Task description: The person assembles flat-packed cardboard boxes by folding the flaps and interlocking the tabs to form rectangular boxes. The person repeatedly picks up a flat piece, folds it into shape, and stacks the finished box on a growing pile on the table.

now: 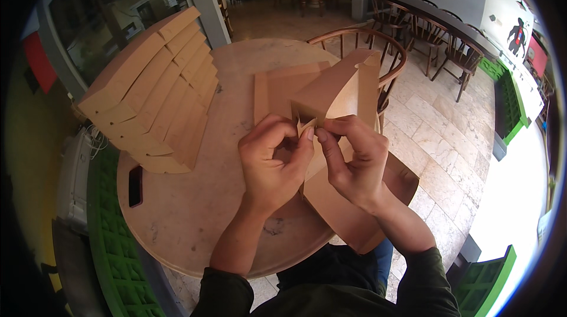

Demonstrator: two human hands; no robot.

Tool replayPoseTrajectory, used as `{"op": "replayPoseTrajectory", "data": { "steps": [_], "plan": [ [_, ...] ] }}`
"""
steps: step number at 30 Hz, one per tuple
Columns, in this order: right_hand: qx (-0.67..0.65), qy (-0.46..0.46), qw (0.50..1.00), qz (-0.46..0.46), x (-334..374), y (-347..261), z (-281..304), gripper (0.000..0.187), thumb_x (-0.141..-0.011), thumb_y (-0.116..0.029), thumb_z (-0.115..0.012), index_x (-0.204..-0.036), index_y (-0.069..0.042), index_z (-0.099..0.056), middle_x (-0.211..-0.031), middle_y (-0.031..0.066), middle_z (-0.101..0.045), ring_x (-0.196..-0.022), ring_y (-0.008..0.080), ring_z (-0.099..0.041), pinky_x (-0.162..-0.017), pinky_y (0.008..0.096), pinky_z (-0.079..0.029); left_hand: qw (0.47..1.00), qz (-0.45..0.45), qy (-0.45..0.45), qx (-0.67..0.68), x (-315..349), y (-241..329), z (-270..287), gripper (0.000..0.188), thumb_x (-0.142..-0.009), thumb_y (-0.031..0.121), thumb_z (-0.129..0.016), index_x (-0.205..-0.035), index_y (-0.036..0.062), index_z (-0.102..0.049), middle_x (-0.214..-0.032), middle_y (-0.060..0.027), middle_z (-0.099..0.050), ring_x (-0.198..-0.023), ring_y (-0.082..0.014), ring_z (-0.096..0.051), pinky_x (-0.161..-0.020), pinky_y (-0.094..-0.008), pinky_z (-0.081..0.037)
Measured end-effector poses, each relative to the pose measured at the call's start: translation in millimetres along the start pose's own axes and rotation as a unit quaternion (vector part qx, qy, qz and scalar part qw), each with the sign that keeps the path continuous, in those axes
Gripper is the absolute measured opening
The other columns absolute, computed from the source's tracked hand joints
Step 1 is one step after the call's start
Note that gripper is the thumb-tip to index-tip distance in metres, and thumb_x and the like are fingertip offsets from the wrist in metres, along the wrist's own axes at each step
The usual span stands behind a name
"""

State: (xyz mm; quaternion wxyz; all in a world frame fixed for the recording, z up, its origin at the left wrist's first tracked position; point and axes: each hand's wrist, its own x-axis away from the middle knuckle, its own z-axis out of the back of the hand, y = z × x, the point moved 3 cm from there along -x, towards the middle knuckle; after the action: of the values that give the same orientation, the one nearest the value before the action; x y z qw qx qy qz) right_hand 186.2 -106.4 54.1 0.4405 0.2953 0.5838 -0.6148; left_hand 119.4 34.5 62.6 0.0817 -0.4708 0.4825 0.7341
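"One round surface (177,216) carries all that cardboard?"

"Yes. Biggest is the stack of boxes (156,95) along its left edge. They look closed, so what's inside I can't tell."

"And the open box (331,84)?"

"Over the right edge of the surface, its lower part jutting past the rim on the near side. Just plain board shows within, from where I stand. I'd guess it's light and springy, stiff along the folds, hardly slippery."

"What are the hands doing?"

"Left hand (274,160) and right hand (357,160) are both pinching, thumbs against fingertips, at the box's small flap (306,123)."

"Good place to hold it?"

"I'd say so, close to the creases. A broad panel would probably bow, and too hard a tug might tear that flap."
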Motion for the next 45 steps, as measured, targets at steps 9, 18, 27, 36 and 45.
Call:
{"op": "replayPoseTrajectory", "data": {
  "steps": [9,18,27,36,45],
  "plan": [
    [-0.083,-0.026,0.994,-0.07,3.9,-0.6,0.4,0.012,-0.094,0.007,-0.072,-0.106,0.005,-0.073,-0.092,0.0114,-0.074,-0.077,0.0191,-0.073,-0.069,0.0286,-0.057,0.999,-0.004,-0.045,-0.018,2.7,0.3,3.3,0.019,-0.095,-0.01,-0.07,-0.081,-0.0046,-0.059,-0.089,-0.004,-0.06,-0.078,-0.0049,-0.057,-0.064,-0.0211,-0.048],
    [-0.374,-0.094,0.867,-0.315,0.3,31.3,-8.3,0.011,-0.105,-0.007,-0.068,-0.108,0.002,-0.072,-0.09,0.003,-0.072,-0.082,0.0099,-0.068,-0.076,0.0255,-0.055,0.999,0.017,-0.037,0.015,2.8,-5.6,1.1,0.02,-0.094,-0.004,-0.073,-0.08,-0.0022,-0.059,-0.081,-0.0054,-0.061,-0.069,-0.0108,-0.061,-0.062,-0.0268,-0.049],
    [-0.198,-0.128,0.957,-0.167,-9.3,27.3,-19.0,0.007,-0.106,0.001,-0.061,-0.1,0.005,-0.063,-0.089,0.0085,-0.073,-0.083,0.0135,-0.071,-0.076,0.0292,-0.058,0.99,-0.064,0.012,-0.121,-6.7,-19.0,-3.7,0.032,-0.098,0.015,-0.078,-0.111,-0.0028,-0.055,-0.084,-0.01,-0.063,-0.069,-0.0162,-0.063,-0.063,-0.0298,-0.051],
    [-0.309,-0.128,0.904,-0.266,-10.3,47.1,-38.6,0.007,-0.108,-0.002,-0.056,-0.109,0.004,-0.06,-0.093,0.0113,-0.071,-0.091,0.0135,-0.069,-0.076,0.0319,-0.057,0.975,-0.051,-0.024,-0.213,-1.2,-41.3,-3.3,0.045,-0.11,0.012,-0.053,-0.147,-0.0102,-0.039,-0.107,-0.0291,-0.067,-0.096,-0.038,-0.074,-0.081,-0.0449,-0.058],
    [0.261,0.079,0.962,0.03,-47.0,66.5,67.6,0.047,-0.085,-0.001,-0.076,-0.13,-0.001,-0.062,-0.105,0.0184,-0.072,-0.098,0.0431,-0.071,-0.094,0.0461,-0.056,0.962,-0.027,-0.027,-0.27,-1.1,-56.9,1.8,0.057,-0.101,-0.003,-0.049,-0.154,-0.0143,-0.032,-0.137,-0.0398,-0.058,-0.124,-0.0512,-0.063,-0.102,-0.0533,-0.052]
  ]
}}
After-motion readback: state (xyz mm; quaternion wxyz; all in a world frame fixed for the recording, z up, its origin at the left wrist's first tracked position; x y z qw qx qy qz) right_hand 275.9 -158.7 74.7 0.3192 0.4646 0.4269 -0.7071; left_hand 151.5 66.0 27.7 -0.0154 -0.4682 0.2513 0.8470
